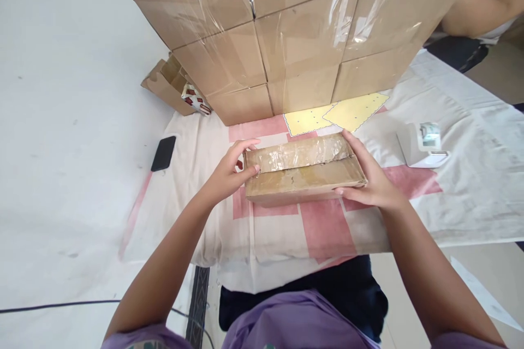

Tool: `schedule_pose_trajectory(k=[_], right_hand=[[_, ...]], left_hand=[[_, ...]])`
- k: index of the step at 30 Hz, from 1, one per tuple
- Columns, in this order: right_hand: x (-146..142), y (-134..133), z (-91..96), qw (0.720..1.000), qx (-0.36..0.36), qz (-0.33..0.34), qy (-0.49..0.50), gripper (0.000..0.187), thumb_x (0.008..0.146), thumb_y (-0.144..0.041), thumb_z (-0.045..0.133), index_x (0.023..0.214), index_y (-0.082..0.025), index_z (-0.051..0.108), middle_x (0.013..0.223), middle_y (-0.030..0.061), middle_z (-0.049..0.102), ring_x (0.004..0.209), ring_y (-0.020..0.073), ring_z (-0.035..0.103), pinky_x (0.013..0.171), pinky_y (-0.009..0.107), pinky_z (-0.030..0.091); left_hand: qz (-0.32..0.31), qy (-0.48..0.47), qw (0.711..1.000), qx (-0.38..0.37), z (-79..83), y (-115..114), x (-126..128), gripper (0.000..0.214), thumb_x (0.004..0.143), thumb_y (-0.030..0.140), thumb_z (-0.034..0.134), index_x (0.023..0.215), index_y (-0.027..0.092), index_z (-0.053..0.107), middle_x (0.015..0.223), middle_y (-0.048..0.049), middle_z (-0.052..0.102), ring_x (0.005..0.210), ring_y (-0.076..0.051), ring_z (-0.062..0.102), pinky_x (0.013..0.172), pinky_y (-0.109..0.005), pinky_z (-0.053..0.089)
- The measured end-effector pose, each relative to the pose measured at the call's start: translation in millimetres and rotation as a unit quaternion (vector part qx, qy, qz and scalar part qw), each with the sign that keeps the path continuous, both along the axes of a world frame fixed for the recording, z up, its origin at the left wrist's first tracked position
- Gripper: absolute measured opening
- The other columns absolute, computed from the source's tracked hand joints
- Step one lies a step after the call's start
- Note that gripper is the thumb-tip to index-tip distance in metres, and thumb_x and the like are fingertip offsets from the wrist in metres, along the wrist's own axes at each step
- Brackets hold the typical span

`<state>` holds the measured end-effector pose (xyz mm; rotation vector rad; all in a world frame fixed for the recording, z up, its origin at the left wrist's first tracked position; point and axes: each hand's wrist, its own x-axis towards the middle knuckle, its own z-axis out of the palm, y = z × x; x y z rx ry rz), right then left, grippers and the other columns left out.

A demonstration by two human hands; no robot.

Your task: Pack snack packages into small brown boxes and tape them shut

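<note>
A small flat cardboard box [303, 172] with clear tape across its top is held just above a white and pink cloth [327, 229]. My left hand [229, 172] grips the box's left end, fingers curled over the top edge. My right hand [368, 174] clasps the right end, thumb under the front corner and fingers along the side. Both hands are closed on the box.
A tall stack of plastic-wrapped cartons [295, 27] stands right behind. Yellow sheets [339, 114] lie at its foot. A white device [423, 144] sits on the cloth at right, a black phone [163, 153] at left, a torn carton [172, 84] behind. Another person's arm [478, 8] shows top right.
</note>
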<state>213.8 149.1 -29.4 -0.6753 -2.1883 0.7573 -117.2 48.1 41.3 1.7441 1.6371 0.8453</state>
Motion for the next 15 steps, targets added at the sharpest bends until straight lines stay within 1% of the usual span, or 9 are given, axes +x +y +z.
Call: schedule_pose_trajectory(k=[3, 6, 8, 10, 11, 12, 13, 14, 15], right_hand=[[-0.2, 0.4, -0.4, 0.998, 0.047, -0.016, 0.022, 0.107, 0.073, -0.062, 0.079, 0.161, -0.028, 0.027, 0.155, 0.0153, 0.044, 0.138, 0.0405, 0.047, 0.111, 0.056, 0.044], [11.5, -12.0, 0.4, 0.995, 0.083, -0.038, 0.044, 0.104, 0.072, -0.060, 0.079, 0.158, -0.028, 0.032, 0.147, 0.0158, 0.050, 0.130, 0.0404, 0.054, 0.105, 0.056, 0.049], [34.5, -30.9, -0.4, 0.990, 0.098, -0.081, 0.063, 0.104, 0.072, -0.063, 0.077, 0.159, -0.027, 0.032, 0.148, 0.0160, 0.049, 0.131, 0.0419, 0.053, 0.105, 0.057, 0.048], [70.3, -56.8, -2.5, 0.978, 0.090, -0.158, 0.102, 0.103, 0.074, -0.068, 0.072, 0.159, -0.025, 0.033, 0.151, 0.0156, 0.047, 0.135, 0.0438, 0.049, 0.107, 0.061, 0.045], [91.6, -71.4, -2.9, 0.966, 0.076, -0.209, 0.132, 0.101, 0.075, -0.070, 0.069, 0.158, -0.026, 0.034, 0.152, 0.0145, 0.046, 0.137, 0.0444, 0.047, 0.109, 0.063, 0.043], [114.0, -86.2, -2.3, 0.947, 0.059, -0.266, 0.171, 0.098, 0.075, -0.071, 0.067, 0.157, -0.029, 0.038, 0.153, 0.0125, 0.046, 0.139, 0.0444, 0.045, 0.110, 0.064, 0.041], [136.5, -100.9, -0.2, 0.920, 0.047, -0.325, 0.213, 0.094, 0.074, -0.072, 0.067, 0.155, -0.033, 0.042, 0.154, 0.0096, 0.046, 0.141, 0.0442, 0.043, 0.112, 0.065, 0.039], [158.0, -114.8, 3.6, 0.885, 0.049, -0.388, 0.254, 0.091, 0.069, -0.074, 0.068, 0.151, -0.038, 0.048, 0.153, 0.0064, 0.048, 0.143, 0.0442, 0.041, 0.115, 0.064, 0.037], [177.7, -127.3, 8.8, 0.840, 0.054, -0.458, 0.285, 0.089, 0.062, -0.078, 0.070, 0.144, -0.046, 0.054, 0.152, 0.0014, 0.050, 0.145, 0.0434, 0.038, 0.118, 0.062, 0.033]], left_hand=[[0.041, -0.057, 0.997, 0.033, -6.3, 3.3, -7.0, 0.062, 0.092, 0.037, 0.060, 0.148, 0.038, 0.034, 0.131, -0.0054, 0.052, 0.114, -0.020, 0.054, 0.082, -0.029, 0.050], [0.119, -0.123, 0.982, 0.086, -17.0, 2.0, -20.9, 0.061, 0.095, 0.039, 0.056, 0.149, 0.039, 0.029, 0.133, -0.0057, 0.052, 0.105, -0.017, 0.057, 0.080, -0.029, 0.051], [0.166, -0.158, 0.968, 0.100, -29.3, -2.7, -31.0, 0.062, 0.093, 0.041, 0.060, 0.147, 0.036, 0.031, 0.130, -0.0063, 0.054, 0.099, -0.016, 0.059, 0.076, -0.027, 0.050], [0.193, -0.185, 0.958, 0.101, -48.6, -8.4, -39.5, 0.066, 0.089, 0.042, 0.067, 0.146, 0.032, 0.036, 0.125, -0.0065, 0.058, 0.094, -0.016, 0.062, 0.072, -0.027, 0.049], [0.202, -0.196, 0.952, 0.117, -60.9, -11.0, -42.7, 0.067, 0.086, 0.044, 0.070, 0.144, 0.031, 0.039, 0.121, -0.0061, 0.060, 0.091, -0.016, 0.063, 0.070, -0.026, 0.049], [0.205, -0.201, 0.950, 0.122, -74.4, -13.2, -44.8, 0.068, 0.085, 0.044, 0.073, 0.143, 0.030, 0.042, 0.118, -0.0057, 0.062, 0.090, -0.016, 0.063, 0.069, -0.026, 0.050], [0.207, -0.204, 0.949, 0.121, -88.1, -15.1, -45.9, 0.068, 0.084, 0.045, 0.073, 0.143, 0.030, 0.043, 0.119, -0.0057, 0.062, 0.091, -0.017, 0.064, 0.070, -0.026, 0.050], [0.212, -0.206, 0.949, 0.114, -101.5, -17.1, -45.9, 0.066, 0.085, 0.047, 0.073, 0.142, 0.031, 0.044, 0.120, -0.0051, 0.063, 0.091, -0.017, 0.064, 0.069, -0.026, 0.051], [0.215, -0.210, 0.949, 0.100, -113.6, -19.1, -44.9, 0.065, 0.085, 0.049, 0.073, 0.141, 0.032, 0.045, 0.120, -0.0044, 0.064, 0.089, -0.016, 0.065, 0.069, -0.025, 0.051]])
